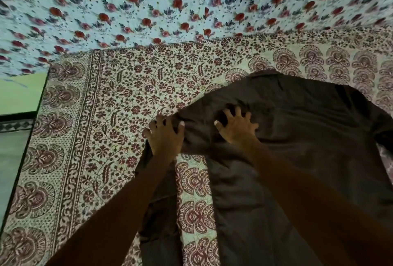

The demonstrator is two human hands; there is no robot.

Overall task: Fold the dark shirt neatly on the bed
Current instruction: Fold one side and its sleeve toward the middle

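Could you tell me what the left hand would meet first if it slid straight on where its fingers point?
The left hand lies at the edge of the dark shirt; straight ahead is only bare patterned bedspread, then probably the flowered cloth, though depth is unclear.

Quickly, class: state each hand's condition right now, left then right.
Left hand: bent fingers at edge of the dark brown cloth shirt; grip cannot be told.
Right hand: open, splayed fingers pressing the shirt.
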